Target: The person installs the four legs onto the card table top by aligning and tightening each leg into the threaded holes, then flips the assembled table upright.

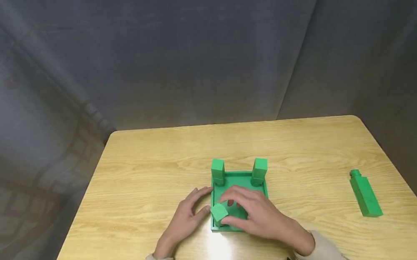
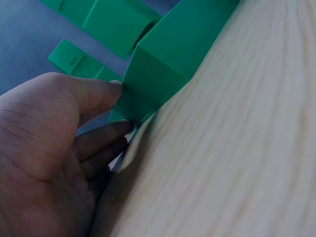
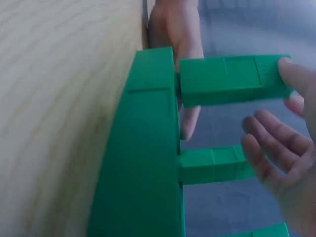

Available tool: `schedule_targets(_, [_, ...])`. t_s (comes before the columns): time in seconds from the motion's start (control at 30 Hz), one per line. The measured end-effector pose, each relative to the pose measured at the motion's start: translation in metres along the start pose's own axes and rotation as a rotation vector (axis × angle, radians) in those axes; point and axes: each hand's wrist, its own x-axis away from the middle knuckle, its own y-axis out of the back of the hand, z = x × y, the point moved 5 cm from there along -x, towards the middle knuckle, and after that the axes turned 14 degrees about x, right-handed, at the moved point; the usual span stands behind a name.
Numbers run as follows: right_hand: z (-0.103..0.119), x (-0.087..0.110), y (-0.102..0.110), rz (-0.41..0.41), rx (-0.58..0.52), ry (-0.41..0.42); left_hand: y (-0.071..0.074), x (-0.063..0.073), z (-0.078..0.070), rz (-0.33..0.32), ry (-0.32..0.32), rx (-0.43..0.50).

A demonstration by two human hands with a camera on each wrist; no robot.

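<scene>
A shallow green square tray-like base (image 1: 239, 179) lies on the table with its raised rim upward. At its near left corner stands a green square leg (image 1: 219, 212), whose top my right hand (image 1: 256, 212) pinches between thumb and finger. A thin gap shows between this leg (image 3: 224, 81) and the base in the right wrist view. My left hand (image 1: 184, 221) rests along the base's left side, thumb and fingertips against the outer wall (image 2: 153, 74). Two more green legs, one far left (image 1: 218, 170) and one far right (image 1: 260, 167), stand upright at the far corners.
On the right of the wooden table (image 1: 151, 160) lies another green leg (image 1: 366, 197), its threaded end pointing away from me. Dark grey curtains (image 1: 194, 56) hang behind the table and along both sides.
</scene>
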Motion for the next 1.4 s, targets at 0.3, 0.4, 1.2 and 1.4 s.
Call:
schedule_targets(0.3, [0.0022, 0.0027, -0.0048, -0.021, 0.014, -0.029, -0.0007, 0.0008, -0.0006, 0.007, 0.006, 0.015])
schedule_targets(0.4, [0.0047, 0.001, -0.0022, -0.015, 0.046, 0.056, -0.0006, 0.0005, -0.001, 0.008, -0.003, 0.013])
schedule_targets(1.2, [0.0019, 0.0028, -0.0009, 0.047, 0.054, 0.021, -0.001, 0.0005, -0.0007, 0.006, -0.013, 0.016])
schedule_targets(1.4, [0.0031, 0.0019, 0.0012, 0.057, 0.056, 0.086, -0.0009, 0.0, -0.0007, 0.004, -0.016, 0.007])
